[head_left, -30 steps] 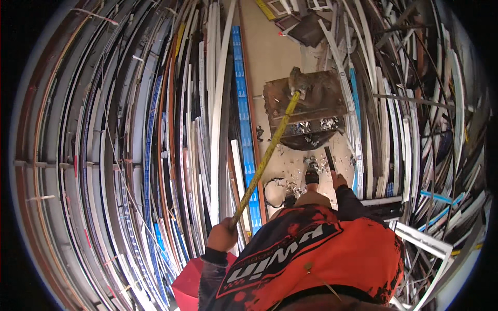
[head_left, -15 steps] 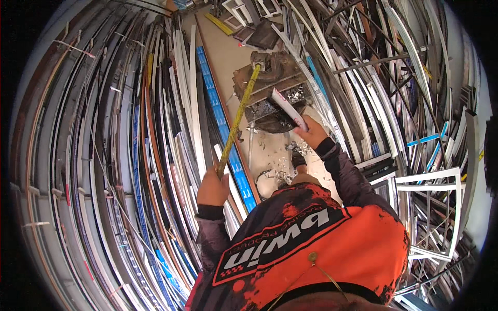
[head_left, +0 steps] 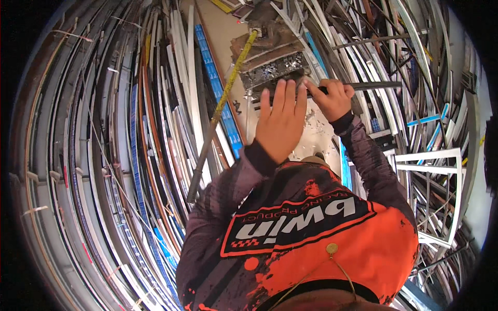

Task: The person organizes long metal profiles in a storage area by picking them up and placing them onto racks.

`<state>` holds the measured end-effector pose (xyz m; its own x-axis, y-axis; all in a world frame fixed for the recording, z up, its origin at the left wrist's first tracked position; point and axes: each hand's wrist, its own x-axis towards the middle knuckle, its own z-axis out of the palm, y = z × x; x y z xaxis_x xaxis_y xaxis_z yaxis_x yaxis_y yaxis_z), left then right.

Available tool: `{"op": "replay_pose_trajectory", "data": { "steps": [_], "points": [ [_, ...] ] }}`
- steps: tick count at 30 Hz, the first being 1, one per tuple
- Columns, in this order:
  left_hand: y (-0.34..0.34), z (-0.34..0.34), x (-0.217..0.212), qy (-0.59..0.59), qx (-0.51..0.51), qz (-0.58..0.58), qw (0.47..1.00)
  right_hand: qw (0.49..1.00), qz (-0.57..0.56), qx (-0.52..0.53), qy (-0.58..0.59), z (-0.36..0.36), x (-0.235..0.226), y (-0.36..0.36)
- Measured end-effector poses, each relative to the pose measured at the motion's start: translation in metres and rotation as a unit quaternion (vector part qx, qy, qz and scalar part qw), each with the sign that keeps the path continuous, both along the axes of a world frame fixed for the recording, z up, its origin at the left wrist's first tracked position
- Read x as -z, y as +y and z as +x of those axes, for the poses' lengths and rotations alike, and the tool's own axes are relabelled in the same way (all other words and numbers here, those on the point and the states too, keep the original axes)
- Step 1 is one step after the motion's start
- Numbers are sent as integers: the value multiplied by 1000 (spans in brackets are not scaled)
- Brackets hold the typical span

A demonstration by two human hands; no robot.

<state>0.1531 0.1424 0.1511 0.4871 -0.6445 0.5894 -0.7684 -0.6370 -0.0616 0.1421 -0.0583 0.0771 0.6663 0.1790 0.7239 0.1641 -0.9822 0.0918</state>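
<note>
My left hand [head_left: 282, 122] is open, its fingers stretched out flat at the near side of a rusty dark metal machine [head_left: 275, 67]; whether the fingertips touch anything is hard to make out. Beside it my right hand [head_left: 334, 98] is closed around a dark metal bar [head_left: 376, 85], which sticks out to the right. The bar's other end is hidden behind my fingers. A long yellow lever with a grey lower end [head_left: 226, 90] slants from the machine down to the left, beside my left forearm, with no hand on it. Small silvery scraps lie on the machine's plate.
Long metal profiles [head_left: 124, 155] in white, black, brown and blue crowd the left side. More profiles [head_left: 363, 57] lie crisscrossed on the right, with a white frame [head_left: 430, 158] among them. A blue-wrapped strip [head_left: 217, 85] runs beside the lever. Metal chips litter the beige floor [head_left: 311, 137].
My left hand has let go of the yellow lever and moved right, next to my right hand. The short pale-looking piece in my right hand has turned; a dark bar now points right.
</note>
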Motion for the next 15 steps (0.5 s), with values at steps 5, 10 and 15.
{"op": "replay_pose_trajectory", "data": {
  "steps": [5, 10, 15],
  "points": [
    [-44, 39, 48, 344, 37, 131, 929, 983, -50, 15, 173, -15, 23, -47],
    [-68, 13, 138, 414, 1, 50, 909, 882, 453, 120, 43, -37, 150, -84],
    [-96, -55, 195, 495, -32, 18, 868, 536, 807, 100, 228, -16, 222, -59]
  ]
}}
